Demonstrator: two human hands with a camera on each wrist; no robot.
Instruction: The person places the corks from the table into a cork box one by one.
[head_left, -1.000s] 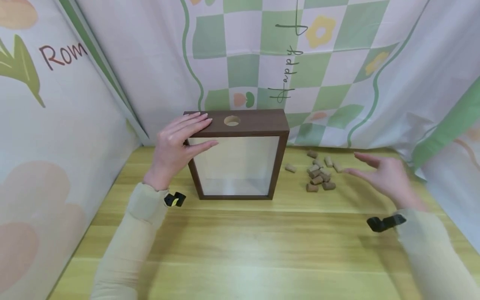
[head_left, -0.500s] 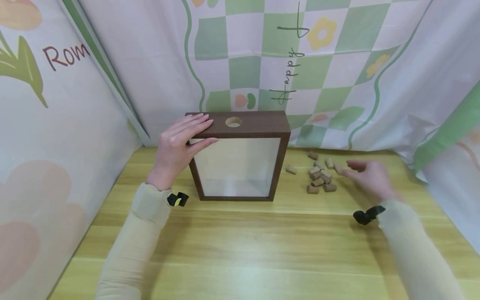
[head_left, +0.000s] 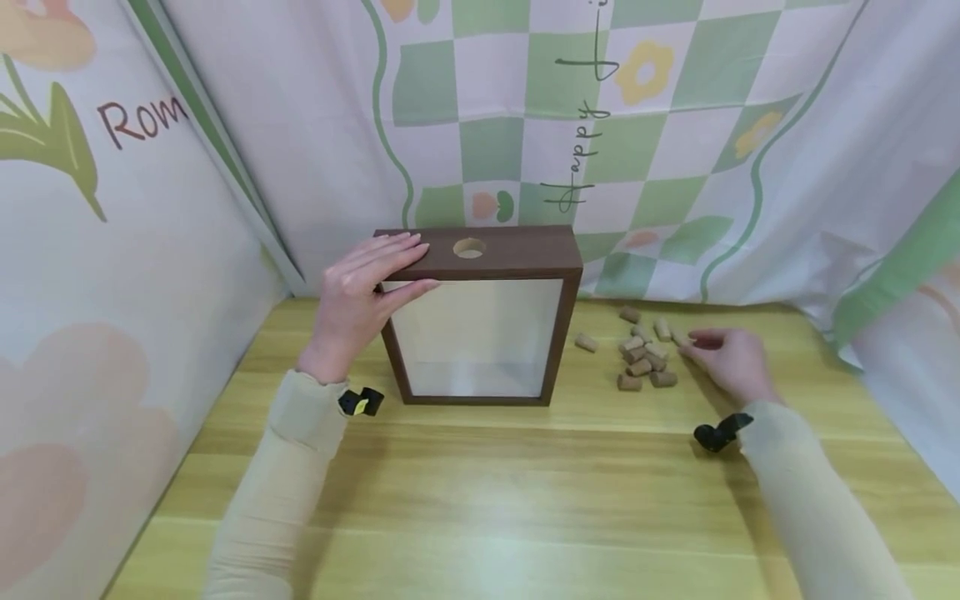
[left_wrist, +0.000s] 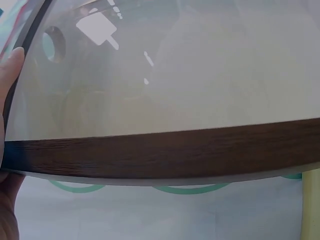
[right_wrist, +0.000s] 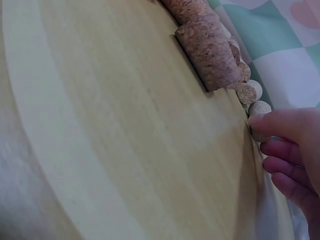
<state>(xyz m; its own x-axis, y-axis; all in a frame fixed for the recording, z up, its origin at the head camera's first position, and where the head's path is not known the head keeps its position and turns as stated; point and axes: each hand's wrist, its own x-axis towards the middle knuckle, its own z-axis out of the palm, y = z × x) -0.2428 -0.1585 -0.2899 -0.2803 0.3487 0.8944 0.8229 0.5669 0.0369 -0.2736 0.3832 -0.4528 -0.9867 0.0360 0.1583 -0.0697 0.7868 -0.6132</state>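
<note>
A shallow dark-brown wooden box (head_left: pixel 566 333) with a clear front panel stands upright on the table. Its top has a round hole (head_left: pixel 470 248). At the top left corner my left hand (head_left: pixel 360 292) grips the box, fingers laid across the top and thumb over the front edge. To the right of the box lies a loose pile of corks (head_left: pixel 636 354). My right hand (head_left: pixel 731 362) is at the pile's right side, pinching one cork (right_wrist: pixel 260 112) between thumb and fingers. That cork appears to touch the table still. Larger in the right wrist view is a nearer cork (right_wrist: pixel 207 52).
The wood-grain table (head_left: pixel 480 492) extends in front of the box. One cork (head_left: pixel 587 342) lies apart, between box and pile. A printed curtain (head_left: pixel 491 150) hangs close behind, and another printed cloth (head_left: pixel 112 275) forms the left side.
My right hand has moved left to the cork at the pile's right edge, its thumb and fingers closing in on it. The left hand keeps its place on the box.
</note>
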